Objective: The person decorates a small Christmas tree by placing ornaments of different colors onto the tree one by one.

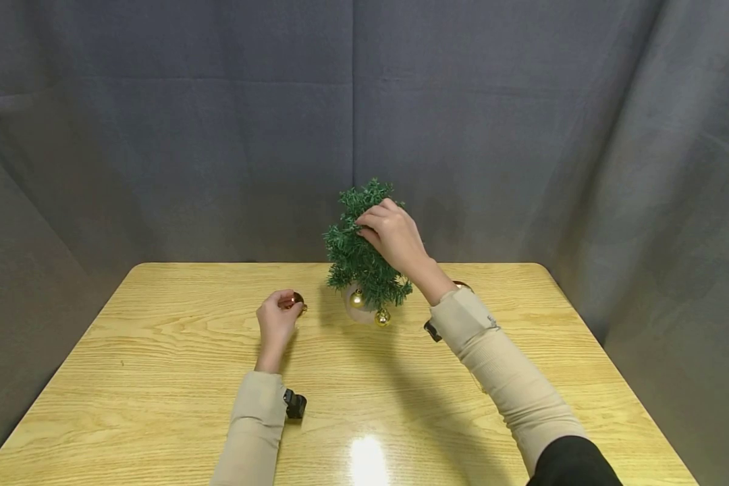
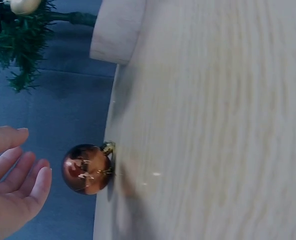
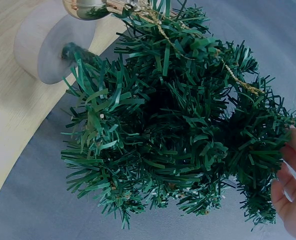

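A small artificial Christmas tree (image 1: 364, 250) stands toward the table's back edge. My right hand (image 1: 391, 233) is raised at its upper part, thumb and fingers pinching a green branch (image 3: 268, 145) in the right wrist view. Two gold baubles hang low on the tree, a left one (image 1: 356, 298) and a right one (image 1: 382, 317). A gold cord (image 3: 233, 77) runs through the needles. A shiny copper-brown bauble (image 2: 87, 169) lies on the table left of the tree. Beside it is my left hand (image 2: 15, 180), its relaxed, slightly bent fingers apart from the bauble.
The tree's round pale base (image 2: 119, 30) rests on the wooden table (image 1: 176, 378). Another brown bauble (image 1: 462, 285) is partly hidden behind my right sleeve (image 1: 498, 351). Grey curtains (image 1: 219, 135) hang behind and at both sides of the table.
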Available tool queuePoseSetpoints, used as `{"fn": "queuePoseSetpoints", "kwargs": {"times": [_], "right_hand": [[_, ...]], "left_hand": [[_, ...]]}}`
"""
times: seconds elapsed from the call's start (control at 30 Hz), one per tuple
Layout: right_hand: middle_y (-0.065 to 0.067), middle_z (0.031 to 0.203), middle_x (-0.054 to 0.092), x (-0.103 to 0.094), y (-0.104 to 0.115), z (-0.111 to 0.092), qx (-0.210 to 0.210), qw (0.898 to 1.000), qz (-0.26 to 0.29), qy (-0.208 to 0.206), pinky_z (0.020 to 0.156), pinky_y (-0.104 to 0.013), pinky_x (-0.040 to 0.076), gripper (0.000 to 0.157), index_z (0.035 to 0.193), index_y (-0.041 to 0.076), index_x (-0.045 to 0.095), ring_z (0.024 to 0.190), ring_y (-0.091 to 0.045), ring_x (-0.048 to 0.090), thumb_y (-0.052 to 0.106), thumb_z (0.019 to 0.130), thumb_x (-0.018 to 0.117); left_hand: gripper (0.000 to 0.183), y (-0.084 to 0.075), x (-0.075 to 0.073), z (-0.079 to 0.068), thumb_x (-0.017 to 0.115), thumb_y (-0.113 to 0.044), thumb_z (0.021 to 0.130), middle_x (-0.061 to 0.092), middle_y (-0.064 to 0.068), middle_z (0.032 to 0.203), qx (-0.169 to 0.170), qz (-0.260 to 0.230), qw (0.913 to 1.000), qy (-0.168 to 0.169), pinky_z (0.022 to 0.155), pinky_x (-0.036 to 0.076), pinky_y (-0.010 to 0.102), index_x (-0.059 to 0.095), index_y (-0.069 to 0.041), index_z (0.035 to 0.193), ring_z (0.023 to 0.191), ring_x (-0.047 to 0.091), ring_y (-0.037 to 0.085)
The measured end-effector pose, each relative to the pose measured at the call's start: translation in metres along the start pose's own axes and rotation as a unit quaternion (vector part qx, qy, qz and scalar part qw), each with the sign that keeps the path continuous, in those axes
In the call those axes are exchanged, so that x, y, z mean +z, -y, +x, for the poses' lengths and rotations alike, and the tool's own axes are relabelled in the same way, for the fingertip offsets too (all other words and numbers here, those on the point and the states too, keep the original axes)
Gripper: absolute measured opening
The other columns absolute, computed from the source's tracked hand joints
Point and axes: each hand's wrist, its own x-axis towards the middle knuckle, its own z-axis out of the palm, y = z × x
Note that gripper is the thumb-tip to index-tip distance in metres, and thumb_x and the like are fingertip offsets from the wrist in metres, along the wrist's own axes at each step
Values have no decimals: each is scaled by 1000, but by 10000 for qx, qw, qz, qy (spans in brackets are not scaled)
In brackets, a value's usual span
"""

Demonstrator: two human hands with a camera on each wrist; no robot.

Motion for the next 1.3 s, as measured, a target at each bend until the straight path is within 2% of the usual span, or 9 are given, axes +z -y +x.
{"fn": "queuePoseSetpoints", "kwargs": {"times": [0.3,0.4,0.57,0.77,1.0,1.13,1.17,1.2,1.3], "right_hand": [[-6,90,66,-2,0,0,-50,10000,-18,-21,70,-29,41,13,90,4,70,79,-20,52,10,79,67],[-6,90,66,-2,1,0,-63,10000,-27,-1,69,-29,41,13,90,4,70,79,-20,51,10,79,67],[-6,90,66,-3,1,1,-67,10000,-52,50,70,-29,41,13,91,4,70,79,-20,51,10,80,67],[-6,90,66,-3,0,1,-67,9999,-62,67,69,-29,41,13,91,4,70,79,-20,51,10,80,67],[-5,91,66,-4,1,1,-54,9998,-98,148,69,-29,40,14,92,5,70,79,-20,50,12,81,66],[-5,91,66,-4,1,1,-42,9998,-115,141,70,-29,40,14,92,5,70,80,-20,51,12,80,67],[-5,91,66,-4,1,1,-46,9999,-109,120,70,-29,40,14,92,5,70,80,-20,51,12,80,67],[-5,91,66,-4,1,1,-58,9999,-91,99,69,-29,40,14,92,4,70,80,-20,51,11,80,67],[-6,90,66,-4,1,1,-96,9999,-51,54,69,-29,41,14,91,4,70,79,-20,51,11,80,67]], "left_hand": [[29,9,1,5,65,7,76,58,27,98,-160,251,9995,-139,71,49,43,59,12,103,83,58,38],[32,12,-1,7,66,6,75,56,27,101,-223,358,9991,-94,72,49,43,58,11,105,85,57,38],[46,15,-2,9,70,0,74,50,28,112,-329,669,9971,138,80,44,46,52,10,116,102,48,40],[59,20,-3,14,69,-6,77,39,29,126,-468,1060,9916,571,92,35,48,41,10,127,115,37,41],[60,24,-3,20,65,-8,82,34,28,132,-683,1194,9856,984,98,27,48,36,8,132,122,28,41],[59,40,2,29,65,-13,83,35,26,133,-679,1261,9840,1057,99,27,47,38,4,133,123,29,40],[59,51,6,33,65,-20,83,39,24,131,-501,1221,9868,941,99,28,43,41,1,132,122,31,38],[58,56,8,35,65,-21,83,40,23,130,-492,1235,9866,946,99,29,43,42,1,131,122,31,38],[53,59,10,37,64,-21,84,44,23,127,-526,1299,9855,952,97,32,43,46,2,128,119,35,38]]}}
